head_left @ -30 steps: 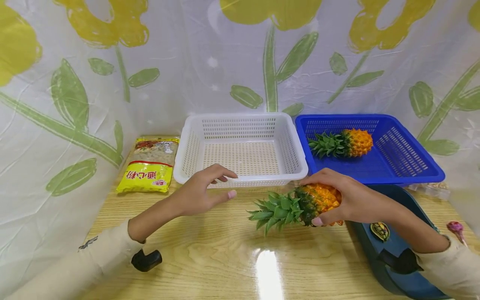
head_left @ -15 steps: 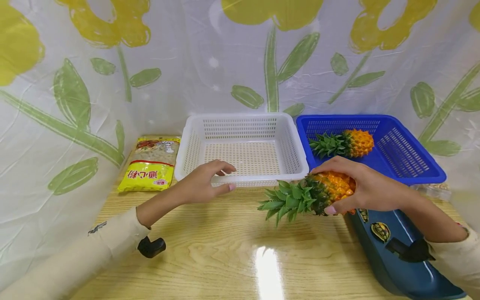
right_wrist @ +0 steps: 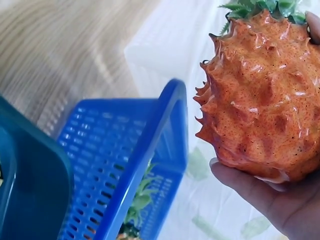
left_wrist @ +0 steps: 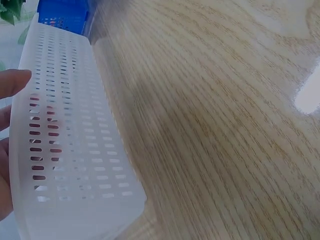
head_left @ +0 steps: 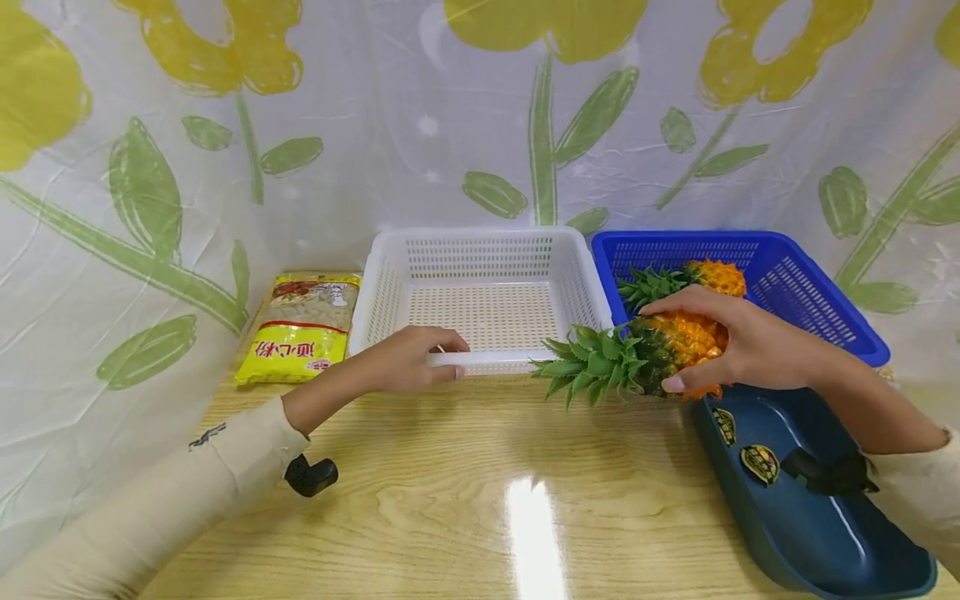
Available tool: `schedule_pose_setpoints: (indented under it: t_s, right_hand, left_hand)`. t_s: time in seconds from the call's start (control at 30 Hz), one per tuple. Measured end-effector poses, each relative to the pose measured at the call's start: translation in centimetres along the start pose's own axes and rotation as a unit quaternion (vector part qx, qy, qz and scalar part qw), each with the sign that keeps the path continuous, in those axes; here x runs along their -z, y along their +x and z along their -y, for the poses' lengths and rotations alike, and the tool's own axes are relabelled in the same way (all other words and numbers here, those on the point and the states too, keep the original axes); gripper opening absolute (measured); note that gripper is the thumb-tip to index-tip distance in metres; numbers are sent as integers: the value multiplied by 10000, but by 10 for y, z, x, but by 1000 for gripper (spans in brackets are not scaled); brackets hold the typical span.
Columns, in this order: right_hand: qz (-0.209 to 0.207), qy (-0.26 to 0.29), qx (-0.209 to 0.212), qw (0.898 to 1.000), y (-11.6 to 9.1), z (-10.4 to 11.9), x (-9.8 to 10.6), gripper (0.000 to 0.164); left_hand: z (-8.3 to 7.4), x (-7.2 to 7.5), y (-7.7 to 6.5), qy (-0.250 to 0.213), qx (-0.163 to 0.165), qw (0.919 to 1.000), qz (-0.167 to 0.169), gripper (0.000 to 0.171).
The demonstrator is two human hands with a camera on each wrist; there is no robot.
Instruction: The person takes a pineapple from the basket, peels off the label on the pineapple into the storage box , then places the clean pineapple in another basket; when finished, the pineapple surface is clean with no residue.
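Note:
My right hand [head_left: 765, 342] grips an orange pineapple [head_left: 682, 337] with a spiky skin, thumb on its near side, fingers over the far side. Its green crown points left, toward the white basket. The pineapple is held over the near left corner of the blue basket [head_left: 813, 292]; the right wrist view shows it above that basket's rim [right_wrist: 150, 135]. Inside the blue basket lies a second pineapple [head_left: 720, 275], partly hidden behind my hand. My left hand [head_left: 408, 358] holds the front rim of the white plastic basket [head_left: 517, 362], fingers over the inside, thumb outside.
A yellow bag of macaroni [head_left: 296, 333] lies left of the white basket. At the right front, a dark teal basin [head_left: 817, 533] with stickers stands under my right forearm. A patterned curtain [head_left: 360, 108] hangs close behind both baskets.
My right hand has carried the pineapple up and to the right, toward the blue basket. My left hand has gone from hovering near the white basket to holding its front rim.

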State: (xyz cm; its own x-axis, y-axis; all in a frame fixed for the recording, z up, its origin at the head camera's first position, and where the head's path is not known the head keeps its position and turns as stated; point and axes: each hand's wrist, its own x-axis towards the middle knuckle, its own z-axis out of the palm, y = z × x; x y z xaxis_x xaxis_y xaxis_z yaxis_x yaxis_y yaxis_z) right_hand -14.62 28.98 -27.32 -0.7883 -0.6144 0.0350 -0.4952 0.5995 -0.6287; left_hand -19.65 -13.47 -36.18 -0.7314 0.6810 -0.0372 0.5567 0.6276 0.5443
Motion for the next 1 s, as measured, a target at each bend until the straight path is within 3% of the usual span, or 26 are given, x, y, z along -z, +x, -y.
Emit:
schedule_pose_setpoints:
  t_s: [0.7, 1.0]
  right_hand:
    - [-326, -309, -954, 9944, 2, -29, 34, 71]
    - [-401, -399, -973, 9936, 2, -52, 47, 72]
  left_hand:
    - [3, -1, 2, -32, -53, 10000, 24, 31]
    - [3, -2, 2, -17, 61, 10000, 41, 33]
